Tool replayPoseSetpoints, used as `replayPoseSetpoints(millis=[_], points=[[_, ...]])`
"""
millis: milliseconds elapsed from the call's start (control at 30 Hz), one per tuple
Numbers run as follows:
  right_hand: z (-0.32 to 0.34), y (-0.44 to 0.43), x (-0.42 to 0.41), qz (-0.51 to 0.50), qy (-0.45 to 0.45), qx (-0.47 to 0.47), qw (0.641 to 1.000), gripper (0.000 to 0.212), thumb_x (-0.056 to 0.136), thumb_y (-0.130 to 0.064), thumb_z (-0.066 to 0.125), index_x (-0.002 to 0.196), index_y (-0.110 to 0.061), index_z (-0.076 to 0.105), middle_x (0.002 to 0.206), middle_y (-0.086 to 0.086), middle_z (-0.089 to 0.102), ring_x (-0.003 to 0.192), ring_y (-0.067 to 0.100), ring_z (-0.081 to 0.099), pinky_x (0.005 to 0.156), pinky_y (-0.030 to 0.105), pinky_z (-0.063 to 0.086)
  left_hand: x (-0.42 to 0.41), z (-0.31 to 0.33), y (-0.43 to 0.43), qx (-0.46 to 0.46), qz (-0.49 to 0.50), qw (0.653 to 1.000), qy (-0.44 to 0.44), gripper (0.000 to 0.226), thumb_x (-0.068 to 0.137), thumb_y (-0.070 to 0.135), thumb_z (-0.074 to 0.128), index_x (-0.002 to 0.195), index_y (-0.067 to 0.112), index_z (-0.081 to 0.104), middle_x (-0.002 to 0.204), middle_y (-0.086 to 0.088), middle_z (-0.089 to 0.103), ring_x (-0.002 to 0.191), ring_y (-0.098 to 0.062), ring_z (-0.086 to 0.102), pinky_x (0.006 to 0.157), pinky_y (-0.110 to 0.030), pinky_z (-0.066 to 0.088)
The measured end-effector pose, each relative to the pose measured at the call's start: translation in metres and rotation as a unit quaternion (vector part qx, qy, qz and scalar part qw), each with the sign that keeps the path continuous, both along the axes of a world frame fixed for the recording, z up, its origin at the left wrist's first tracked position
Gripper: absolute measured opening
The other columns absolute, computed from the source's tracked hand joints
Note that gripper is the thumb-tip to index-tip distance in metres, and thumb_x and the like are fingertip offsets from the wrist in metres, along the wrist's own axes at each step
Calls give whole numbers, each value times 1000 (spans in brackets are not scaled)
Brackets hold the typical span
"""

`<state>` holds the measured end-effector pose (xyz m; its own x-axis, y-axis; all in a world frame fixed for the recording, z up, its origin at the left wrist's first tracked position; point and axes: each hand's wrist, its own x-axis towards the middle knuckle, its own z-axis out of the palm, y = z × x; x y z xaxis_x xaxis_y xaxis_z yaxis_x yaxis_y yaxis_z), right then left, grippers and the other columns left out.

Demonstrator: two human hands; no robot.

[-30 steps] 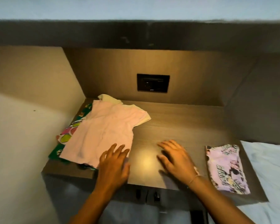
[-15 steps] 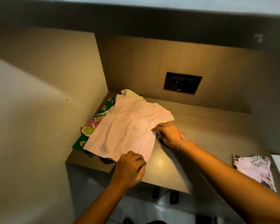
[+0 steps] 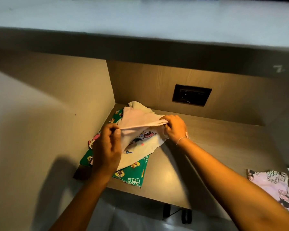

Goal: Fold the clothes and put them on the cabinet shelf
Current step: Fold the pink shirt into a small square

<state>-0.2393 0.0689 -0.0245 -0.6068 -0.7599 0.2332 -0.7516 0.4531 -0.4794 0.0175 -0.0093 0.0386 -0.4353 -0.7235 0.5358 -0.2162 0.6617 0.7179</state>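
Note:
A pale pink shirt (image 3: 137, 120) lies at the left end of the wooden shelf (image 3: 207, 139), its near hem lifted and stretched between both hands. My left hand (image 3: 107, 147) pinches the hem's left end. My right hand (image 3: 173, 128) grips the hem's right end. Under the raised pink cloth shows a white garment with a cartoon print (image 3: 140, 145). Beneath that lies a green cartoon-print garment (image 3: 132, 174). A pale yellow garment (image 3: 138, 106) pokes out at the back of the pile.
A folded lilac printed garment (image 3: 274, 185) lies at the shelf's right front edge. A dark wall socket (image 3: 191, 95) sits in the back panel. A side wall closes the left; a thick shelf overhangs above. Black cables (image 3: 173, 212) hang below the shelf.
Both hands went from flat on the shelf to the pink shirt's edge, gripped it and raised the hem, uncovering the white printed garment. The view moved closer and left.

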Motion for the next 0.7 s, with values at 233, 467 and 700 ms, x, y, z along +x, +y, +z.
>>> replayPoseSetpoints(millis=[233,467,700], points=[[78,54,-29,-35,62,-188,980,40,72,1,50,100,-18,72,99,4,74,93,23,67,79,30,50,-40,31,-26,8,36,997,62,10,98,11,48,99,5,56,91,0,58,76,5,51,64,-2,39],[150,130,-79,-152,115,-174,966,34,82,-3,53,103,-17,76,101,9,75,96,31,68,81,35,53,-154,87,-21,144,-100,981,86,6,99,3,44,97,7,49,97,-11,52,88,-16,50,65,-7,39],[99,245,-4,-134,140,-156,969,45,71,7,56,107,-15,73,109,8,73,98,25,68,82,29,52,-80,30,29,-20,-211,977,7,19,95,15,49,95,34,51,87,15,56,85,9,56,70,-4,44]])
